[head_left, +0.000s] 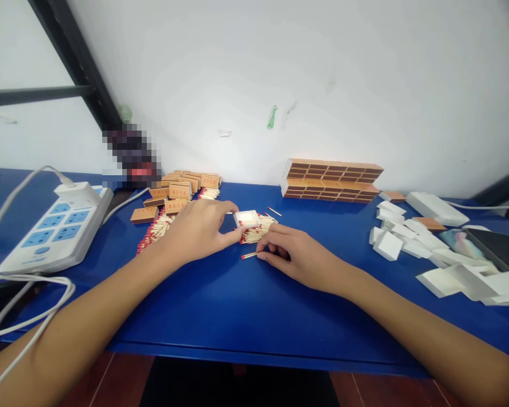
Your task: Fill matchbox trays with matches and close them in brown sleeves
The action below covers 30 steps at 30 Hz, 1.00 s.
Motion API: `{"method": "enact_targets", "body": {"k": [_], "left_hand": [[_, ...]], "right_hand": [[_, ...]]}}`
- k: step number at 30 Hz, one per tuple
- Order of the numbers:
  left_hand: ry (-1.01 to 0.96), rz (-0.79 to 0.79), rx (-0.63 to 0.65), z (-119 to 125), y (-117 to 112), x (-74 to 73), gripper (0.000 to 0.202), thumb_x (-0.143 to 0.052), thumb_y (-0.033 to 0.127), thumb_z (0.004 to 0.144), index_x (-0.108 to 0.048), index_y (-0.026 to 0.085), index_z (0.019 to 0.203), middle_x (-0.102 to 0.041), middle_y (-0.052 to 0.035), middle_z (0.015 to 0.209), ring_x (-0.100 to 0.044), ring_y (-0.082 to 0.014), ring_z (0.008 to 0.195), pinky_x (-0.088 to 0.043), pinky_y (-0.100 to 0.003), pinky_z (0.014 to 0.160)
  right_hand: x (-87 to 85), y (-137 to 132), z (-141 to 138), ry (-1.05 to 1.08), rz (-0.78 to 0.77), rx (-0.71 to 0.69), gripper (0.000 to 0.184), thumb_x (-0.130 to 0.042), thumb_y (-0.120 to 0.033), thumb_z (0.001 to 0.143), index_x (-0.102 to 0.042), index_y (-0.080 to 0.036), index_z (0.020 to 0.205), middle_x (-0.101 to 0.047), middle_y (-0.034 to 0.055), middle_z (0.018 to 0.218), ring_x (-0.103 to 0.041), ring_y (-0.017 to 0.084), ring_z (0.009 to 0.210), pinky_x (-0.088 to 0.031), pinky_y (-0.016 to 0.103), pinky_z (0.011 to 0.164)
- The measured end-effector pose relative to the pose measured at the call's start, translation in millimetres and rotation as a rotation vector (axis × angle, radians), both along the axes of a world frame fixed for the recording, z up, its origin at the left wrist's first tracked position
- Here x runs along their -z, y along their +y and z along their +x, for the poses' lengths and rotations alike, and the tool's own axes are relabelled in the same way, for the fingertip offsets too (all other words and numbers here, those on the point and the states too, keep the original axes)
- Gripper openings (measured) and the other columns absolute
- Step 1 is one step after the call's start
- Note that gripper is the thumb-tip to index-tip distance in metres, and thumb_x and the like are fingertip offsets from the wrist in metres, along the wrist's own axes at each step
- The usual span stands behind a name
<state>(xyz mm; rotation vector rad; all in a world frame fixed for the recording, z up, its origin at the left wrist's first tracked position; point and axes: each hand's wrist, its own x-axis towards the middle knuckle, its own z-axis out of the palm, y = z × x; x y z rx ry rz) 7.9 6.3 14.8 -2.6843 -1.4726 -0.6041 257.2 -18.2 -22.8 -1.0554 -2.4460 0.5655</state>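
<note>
My left hand (199,229) rests on the blue table (237,305), its thumb and fingers pinched on a small white matchbox tray (246,218). The tray sits on a small heap of red-tipped matches (261,229). My right hand (290,251) lies just right of the heap, fingers curled, its fingertips pinching a single match (249,255) flat on the table. A longer pile of matches (155,232) lies left of my left hand.
Loose orange matchboxes (178,189) lie at the back left, a neat stack of matchboxes (331,180) against the wall. White inner trays (411,237) are scattered at the right, beside a dark phone (498,249). A power strip (57,226) with cables lies at the left.
</note>
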Motion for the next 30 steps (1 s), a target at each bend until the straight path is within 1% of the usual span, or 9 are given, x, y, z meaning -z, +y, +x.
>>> {"method": "enact_targets", "body": {"k": [4, 10, 14, 18, 20, 22, 25, 27, 30], "left_hand": [[0.000, 0.020, 0.010, 1.0, -0.4, 0.3, 0.032, -0.068, 0.041, 0.089, -0.079, 0.017, 0.107, -0.062, 0.0008, 0.062, -0.050, -0.0138, 0.055, -0.028, -0.029, 0.057], [0.015, 0.003, 0.014, -0.3, 1.3, 0.5, 0.030, -0.069, 0.039, 0.089, -0.078, 0.017, 0.107, -0.063, 0.0007, 0.064, -0.052, -0.0141, 0.056, -0.028, -0.029, 0.057], [0.019, -0.001, 0.048, 0.3, 0.0, 1.4, 0.034, -0.069, 0.043, 0.090, -0.079, 0.016, 0.109, -0.063, 0.0007, 0.064, -0.051, -0.0142, 0.055, -0.029, -0.028, 0.056], [-0.012, 0.004, 0.156, 3.9, -4.6, 2.6, 0.032, -0.069, 0.042, 0.090, -0.079, 0.018, 0.108, -0.059, 0.0025, 0.060, -0.051, -0.0134, 0.054, -0.032, -0.028, 0.057], [-0.031, 0.020, 0.226, 5.2, -6.6, 4.1, 0.029, -0.069, 0.041, 0.091, -0.079, 0.018, 0.106, -0.059, 0.0032, 0.059, -0.051, -0.0127, 0.053, -0.034, -0.027, 0.058], [-0.040, 0.037, 0.264, 5.6, -7.4, 5.6, 0.029, -0.068, 0.042, 0.092, -0.079, 0.019, 0.104, -0.059, 0.0032, 0.060, -0.051, -0.0123, 0.053, -0.035, -0.027, 0.058], [-0.037, 0.033, 0.224, 4.7, -6.1, 5.6, 0.029, -0.068, 0.042, 0.092, -0.079, 0.019, 0.107, -0.060, 0.0029, 0.060, -0.051, -0.0125, 0.053, -0.034, -0.027, 0.057], [-0.045, 0.029, 0.152, 4.0, -4.6, 3.5, 0.029, -0.070, 0.041, 0.090, -0.079, 0.019, 0.106, -0.059, 0.0031, 0.058, -0.051, -0.0127, 0.053, -0.031, -0.027, 0.056], [-0.083, 0.049, 0.038, 3.4, -2.7, -0.4, 0.028, -0.071, 0.041, 0.087, -0.080, 0.019, 0.101, -0.057, 0.0032, 0.055, -0.050, -0.0128, 0.052, -0.028, -0.028, 0.055]], "right_hand": [[-0.1, -0.1, -1.0, -0.031, 0.008, -0.001, 0.009, -0.062, -0.021, 0.103, -0.066, -0.021, 0.095, -0.060, 0.0012, 0.090, -0.054, 0.015, 0.077, -0.042, 0.028, 0.069], [-1.8, 0.2, 3.9, -0.064, 0.001, -0.002, 0.013, -0.055, -0.025, 0.107, -0.062, -0.021, 0.096, -0.061, 0.0022, 0.094, -0.055, 0.016, 0.078, -0.043, 0.029, 0.070], [-3.3, 6.4, 13.8, 0.011, 0.099, 0.064, 0.010, -0.055, -0.027, 0.107, -0.062, -0.022, 0.101, -0.059, 0.0022, 0.094, -0.054, 0.015, 0.077, -0.042, 0.029, 0.070], [-4.8, 10.0, 14.5, 0.092, 0.210, 0.161, 0.009, -0.056, -0.025, 0.106, -0.062, -0.022, 0.100, -0.058, 0.0032, 0.094, -0.053, 0.016, 0.076, -0.041, 0.029, 0.068], [-5.3, 8.8, 11.2, 0.084, 0.228, 0.165, 0.009, -0.055, -0.025, 0.106, -0.062, -0.022, 0.100, -0.059, 0.0038, 0.095, -0.054, 0.016, 0.076, -0.042, 0.030, 0.068], [-5.9, 6.8, 8.4, 0.066, 0.234, 0.147, 0.010, -0.055, -0.025, 0.106, -0.063, -0.022, 0.100, -0.059, 0.0043, 0.095, -0.055, 0.017, 0.077, -0.043, 0.030, 0.068], [-7.3, 5.5, 8.7, 0.100, 0.244, 0.148, 0.012, -0.055, -0.026, 0.106, -0.064, -0.022, 0.101, -0.060, 0.0044, 0.095, -0.055, 0.016, 0.076, -0.043, 0.030, 0.068], [-7.7, 7.2, 12.2, 0.123, 0.264, 0.183, 0.012, -0.055, -0.027, 0.106, -0.066, -0.022, 0.101, -0.060, 0.0040, 0.093, -0.055, 0.016, 0.075, -0.043, 0.030, 0.068], [-5.2, 12.0, 18.1, 0.067, 0.268, 0.222, 0.008, -0.061, -0.026, 0.102, -0.066, -0.021, 0.100, -0.059, 0.0033, 0.091, -0.055, 0.016, 0.075, -0.042, 0.031, 0.068]]}}
